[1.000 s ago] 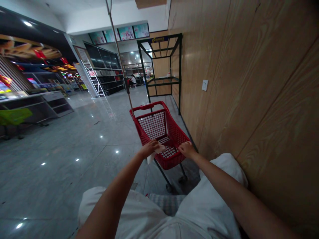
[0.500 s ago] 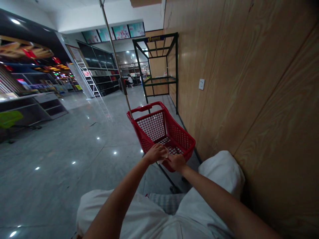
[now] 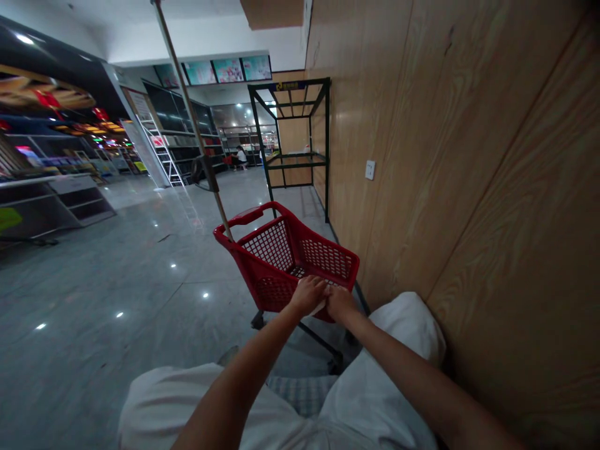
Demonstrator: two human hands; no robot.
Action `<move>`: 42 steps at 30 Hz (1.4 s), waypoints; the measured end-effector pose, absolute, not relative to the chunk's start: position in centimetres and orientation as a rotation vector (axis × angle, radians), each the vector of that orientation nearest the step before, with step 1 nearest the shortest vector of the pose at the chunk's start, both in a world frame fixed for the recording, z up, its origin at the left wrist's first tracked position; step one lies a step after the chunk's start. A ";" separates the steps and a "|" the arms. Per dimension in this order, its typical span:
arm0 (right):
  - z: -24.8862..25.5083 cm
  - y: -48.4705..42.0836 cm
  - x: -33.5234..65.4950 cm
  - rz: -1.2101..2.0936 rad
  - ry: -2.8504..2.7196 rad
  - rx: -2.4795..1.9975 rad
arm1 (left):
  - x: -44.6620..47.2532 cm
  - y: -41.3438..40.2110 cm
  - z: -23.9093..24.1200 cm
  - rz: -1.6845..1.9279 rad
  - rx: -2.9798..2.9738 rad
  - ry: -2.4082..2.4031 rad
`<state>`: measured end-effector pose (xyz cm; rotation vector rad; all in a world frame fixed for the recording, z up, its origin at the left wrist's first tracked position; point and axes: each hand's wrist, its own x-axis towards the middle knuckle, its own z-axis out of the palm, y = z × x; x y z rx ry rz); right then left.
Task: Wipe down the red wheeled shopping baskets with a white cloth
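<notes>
A small red plastic shopping cart (image 3: 276,262) stands on the grey floor in front of me, turned at an angle. My left hand (image 3: 308,294) rests closed on its near rim, with a pale cloth (image 3: 320,307) partly showing under the fingers. Right beside it, my right hand (image 3: 340,303) is also closed on the near rim, touching the left hand. A long pole (image 3: 190,119) rises from the cart's far left corner. I am low down, with my white-clad knees in the foreground.
A wood-panelled wall (image 3: 469,162) runs close along my right, with a white socket (image 3: 370,169). A dark metal shelf frame (image 3: 293,137) stands against it beyond the cart. Polished grey floor (image 3: 117,294) spreads to the left, with counters, a ladder (image 3: 159,150) and distant shelves.
The cart has swung so its front points further left. My right hand has slid left along the rim to meet the left hand. The view has shifted slightly.
</notes>
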<state>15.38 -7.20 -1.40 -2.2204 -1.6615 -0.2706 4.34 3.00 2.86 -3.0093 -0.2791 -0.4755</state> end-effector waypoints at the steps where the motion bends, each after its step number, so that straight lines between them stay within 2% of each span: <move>1: -1.5 -7.0 15.1 -0.278 -1.615 -2.223 | 4.7 2.7 2.6 -0.474 -2.990 -0.276; 5: -2.3 -6.9 15.3 -0.377 -1.674 -2.073 | 2.7 5.7 3.6 -0.333 -2.926 -0.210; 11: -2.7 -6.9 16.3 -0.458 -1.707 -1.932 | -3.6 11.7 7.1 -0.325 -2.789 -0.621; 16: -2.4 -6.2 15.3 -0.422 -1.660 -1.983 | -0.1 6.4 4.7 -0.427 -2.832 -0.749; 20: -1.9 -5.9 15.3 -0.377 -1.700 -2.001 | 3.2 2.9 2.7 -0.485 -2.876 -0.557; 24: -1.4 -5.8 16.0 -0.387 -1.784 -2.041 | 0.5 5.9 3.8 -0.342 -2.892 -0.350; 29: -1.5 -5.4 15.6 -0.392 -1.796 -2.052 | -5.0 10.3 5.4 -0.399 -2.818 -0.564; 35: -1.9 -4.8 14.3 -0.363 -1.769 -2.044 | -0.6 5.2 3.3 -0.482 -2.804 -0.749; 39: -1.5 -4.7 14.3 -0.311 -1.814 -2.036 | 2.0 2.7 2.3 -0.502 -2.817 -0.618; 42: -1.2 -4.9 14.8 -0.324 -1.866 -2.044 | -0.2 4.7 3.2 -0.398 -2.827 -0.434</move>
